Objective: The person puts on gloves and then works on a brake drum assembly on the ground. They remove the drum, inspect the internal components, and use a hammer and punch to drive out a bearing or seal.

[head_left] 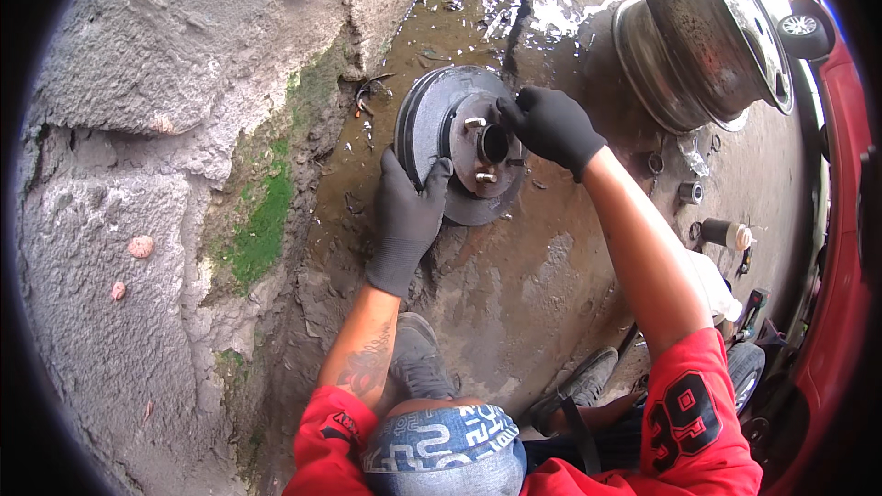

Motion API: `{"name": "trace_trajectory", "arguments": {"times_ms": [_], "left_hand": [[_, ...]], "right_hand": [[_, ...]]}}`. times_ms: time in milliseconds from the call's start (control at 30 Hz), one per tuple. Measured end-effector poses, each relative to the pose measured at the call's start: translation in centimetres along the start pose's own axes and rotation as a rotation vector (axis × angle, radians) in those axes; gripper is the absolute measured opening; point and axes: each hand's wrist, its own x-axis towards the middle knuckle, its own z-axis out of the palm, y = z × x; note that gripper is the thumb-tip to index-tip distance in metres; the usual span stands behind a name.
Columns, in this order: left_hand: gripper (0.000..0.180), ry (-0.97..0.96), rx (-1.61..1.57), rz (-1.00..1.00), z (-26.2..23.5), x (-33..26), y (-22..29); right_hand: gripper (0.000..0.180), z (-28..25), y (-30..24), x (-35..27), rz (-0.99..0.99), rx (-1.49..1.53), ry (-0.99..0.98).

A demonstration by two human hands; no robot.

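A dark brake disc (423,133) with a round hub (464,165) stands on the wet ground in front of me, its studded face turned toward me. Metal studs (485,178) stick out around the hub's dark centre bore. My left hand (404,211), in a black glove, grips the disc's lower left edge, thumb on the face. At the upper right of the hub is my right hand (556,129), also gloved. Its fingers are curled closed by the hub's rim, and whatever they pinch is hidden.
Steel wheel rims (680,46) lie at the upper right. Below them are a metal sleeve (691,192), a dark cylinder (721,231) and a white bottle (712,285). A red car (834,285) stands far right. Rough concrete (110,220) borders the left. My shoes (418,354) flank the near ground.
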Motion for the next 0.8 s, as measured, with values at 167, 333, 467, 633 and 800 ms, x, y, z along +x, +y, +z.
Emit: {"name": "trace_trajectory", "arguments": {"times_ms": [167,333,467,633,800], "left_hand": [[0.057,-0.057,0.01,0.001,0.0,-0.2,0.9],[0.061,-0.057,0.051,-0.002,-0.3,-0.3,0.8],[0.057,-0.021,0.068,-0.008,-0.5,-0.3,0.7],[0.052,-0.056,-0.129,0.063,1.1,-0.2,1.8],[0.059,-0.178,0.093,0.118,1.0,-0.2,3.4]], "right_hand": [[0.052,1.1,1.1,0.2,0.191,0.412,-0.183],[0.052,1.0,0.9,0.2,0.247,0.502,-0.238],[0.053,1.2,0.7,0.2,0.258,0.513,-0.229],[0.056,0.1,2.8,-1.0,0.179,0.577,-0.213],[0.054,-7.5,10.3,-5.6,0.054,-0.242,-0.243]]}}
